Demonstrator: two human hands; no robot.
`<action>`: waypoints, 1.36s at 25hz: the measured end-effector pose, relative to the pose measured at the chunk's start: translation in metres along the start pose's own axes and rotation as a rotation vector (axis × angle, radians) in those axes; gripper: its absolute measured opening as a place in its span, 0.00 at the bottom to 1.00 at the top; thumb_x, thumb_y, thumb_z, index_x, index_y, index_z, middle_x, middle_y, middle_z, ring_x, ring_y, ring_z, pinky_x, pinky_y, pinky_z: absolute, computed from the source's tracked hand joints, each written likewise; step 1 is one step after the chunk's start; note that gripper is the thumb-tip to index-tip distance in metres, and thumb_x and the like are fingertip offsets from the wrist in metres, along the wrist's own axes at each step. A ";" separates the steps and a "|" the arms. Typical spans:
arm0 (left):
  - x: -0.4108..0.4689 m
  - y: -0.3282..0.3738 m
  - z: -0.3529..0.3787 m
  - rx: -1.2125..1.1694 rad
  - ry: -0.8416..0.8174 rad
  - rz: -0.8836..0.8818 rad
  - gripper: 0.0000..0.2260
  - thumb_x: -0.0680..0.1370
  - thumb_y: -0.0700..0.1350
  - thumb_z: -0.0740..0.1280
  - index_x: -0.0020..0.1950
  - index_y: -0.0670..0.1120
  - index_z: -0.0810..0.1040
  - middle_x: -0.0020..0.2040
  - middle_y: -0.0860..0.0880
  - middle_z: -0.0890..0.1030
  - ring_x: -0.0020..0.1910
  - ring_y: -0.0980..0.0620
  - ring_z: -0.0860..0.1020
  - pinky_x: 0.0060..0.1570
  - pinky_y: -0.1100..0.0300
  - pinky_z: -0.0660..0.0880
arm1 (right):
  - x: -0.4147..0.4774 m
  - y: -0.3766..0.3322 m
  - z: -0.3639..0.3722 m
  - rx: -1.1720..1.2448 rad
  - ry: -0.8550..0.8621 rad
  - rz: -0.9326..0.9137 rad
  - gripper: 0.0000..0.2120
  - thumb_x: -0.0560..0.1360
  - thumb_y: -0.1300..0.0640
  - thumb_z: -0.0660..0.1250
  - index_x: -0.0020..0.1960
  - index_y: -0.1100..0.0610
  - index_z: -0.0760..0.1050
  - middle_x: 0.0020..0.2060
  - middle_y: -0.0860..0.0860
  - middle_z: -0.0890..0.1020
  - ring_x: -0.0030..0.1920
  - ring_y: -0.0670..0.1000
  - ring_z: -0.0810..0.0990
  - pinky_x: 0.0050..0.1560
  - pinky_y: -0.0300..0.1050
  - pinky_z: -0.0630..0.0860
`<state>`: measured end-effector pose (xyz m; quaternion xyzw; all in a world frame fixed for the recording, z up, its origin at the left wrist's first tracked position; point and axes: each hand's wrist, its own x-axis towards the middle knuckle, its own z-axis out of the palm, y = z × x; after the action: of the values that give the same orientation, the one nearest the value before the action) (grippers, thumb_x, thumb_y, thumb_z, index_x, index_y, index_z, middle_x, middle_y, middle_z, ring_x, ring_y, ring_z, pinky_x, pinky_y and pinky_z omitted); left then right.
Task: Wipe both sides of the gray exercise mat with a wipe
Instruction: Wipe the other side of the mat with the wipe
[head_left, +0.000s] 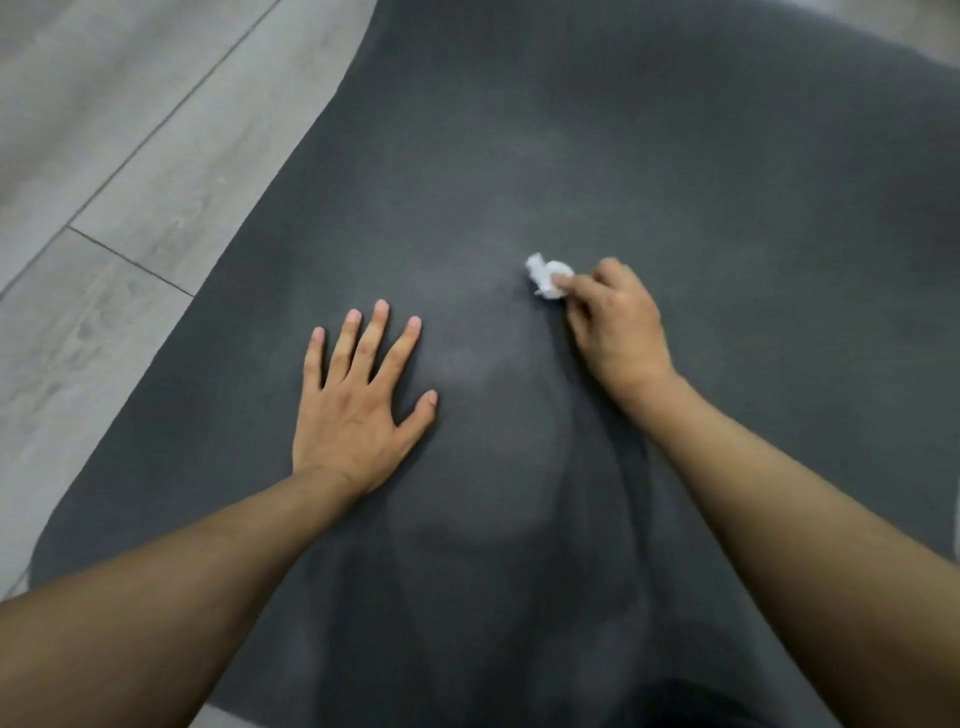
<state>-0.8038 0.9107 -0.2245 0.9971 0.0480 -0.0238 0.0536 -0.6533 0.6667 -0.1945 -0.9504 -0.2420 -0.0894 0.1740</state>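
One gray exercise mat spread over pale wood-plank floor, floor showing at left | one crumpled white wipe on the mat, pinched in my right hand | my left hand pressed flat on the mat, fingers spread, holding nothing

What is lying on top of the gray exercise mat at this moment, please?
On the mat rest the left hand, flat with fingers spread, and the right hand, which pinches a crumpled white wipe. Whatever lies beneath the hands is covered.
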 end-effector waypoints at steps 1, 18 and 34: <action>0.000 0.000 0.000 -0.005 -0.006 0.003 0.33 0.80 0.66 0.51 0.84 0.56 0.50 0.84 0.49 0.52 0.83 0.46 0.51 0.80 0.41 0.47 | 0.002 0.029 -0.014 -0.060 0.029 0.220 0.12 0.75 0.62 0.63 0.55 0.57 0.81 0.42 0.59 0.75 0.42 0.63 0.75 0.43 0.52 0.72; 0.029 0.178 -0.007 -0.113 -0.011 0.421 0.28 0.76 0.52 0.57 0.77 0.51 0.69 0.76 0.42 0.69 0.75 0.37 0.66 0.73 0.39 0.61 | -0.123 0.202 -0.107 -0.254 0.177 0.738 0.12 0.74 0.61 0.61 0.52 0.58 0.81 0.42 0.60 0.74 0.41 0.64 0.75 0.40 0.54 0.71; 0.039 0.218 0.013 -0.007 -0.079 0.496 0.29 0.81 0.60 0.52 0.82 0.53 0.61 0.81 0.44 0.61 0.80 0.40 0.60 0.78 0.39 0.55 | -0.125 0.255 -0.116 -0.276 0.207 0.820 0.14 0.76 0.59 0.60 0.56 0.55 0.81 0.44 0.60 0.75 0.44 0.64 0.76 0.45 0.55 0.72</action>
<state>-0.7437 0.6974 -0.2166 0.9765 -0.2003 -0.0486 0.0631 -0.6458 0.3600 -0.1927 -0.9681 0.1880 -0.1391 0.0901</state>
